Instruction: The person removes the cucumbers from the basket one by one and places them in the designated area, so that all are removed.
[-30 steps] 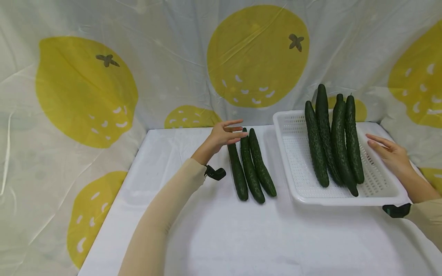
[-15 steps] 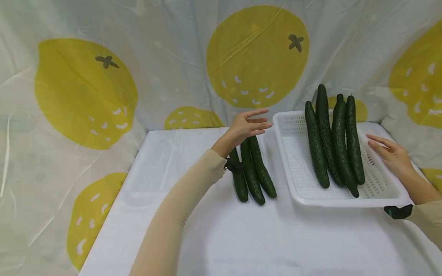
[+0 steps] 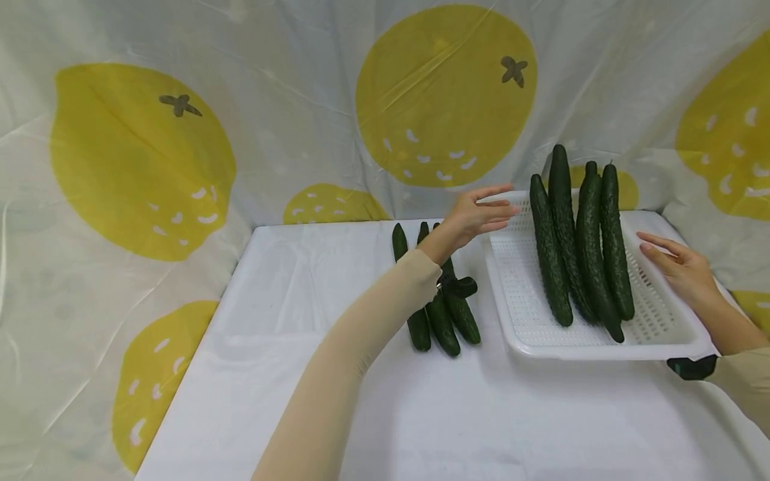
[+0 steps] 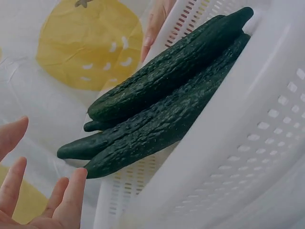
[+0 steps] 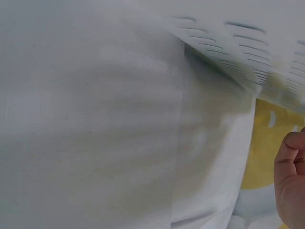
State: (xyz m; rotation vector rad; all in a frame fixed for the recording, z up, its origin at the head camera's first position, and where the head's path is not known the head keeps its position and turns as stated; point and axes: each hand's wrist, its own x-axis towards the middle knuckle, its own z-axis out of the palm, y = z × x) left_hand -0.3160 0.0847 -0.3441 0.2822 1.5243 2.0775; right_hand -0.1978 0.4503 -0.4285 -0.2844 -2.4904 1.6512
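My left hand (image 3: 475,215) is over the back left corner of a white perforated plastic basket (image 3: 511,300), its fingers spread and holding nothing. In the left wrist view, those fingers (image 4: 71,200) come close to the tips of several dark green cucumbers (image 4: 143,143) that lean in the basket. Whether that hand touches the rim, I cannot tell. Beside the basket's right wall is my right hand (image 3: 682,270), fingers extended and holding nothing. Three more cucumbers (image 3: 442,327) lie side by side on the table left of the basket, partly hidden by my left wrist.
A white cloth covers the table (image 3: 289,287). Behind it and along the sides hangs a pale curtain (image 3: 289,100) with yellow lemon prints. The cucumbers in the basket stick up past its back rim. A black strap-mounted device (image 3: 460,287) sits on my left wrist.
My left hand has moved right, from over the table cucumbers to the basket's back left corner, fingers still spread. The right hand, basket and cucumbers stay in place.
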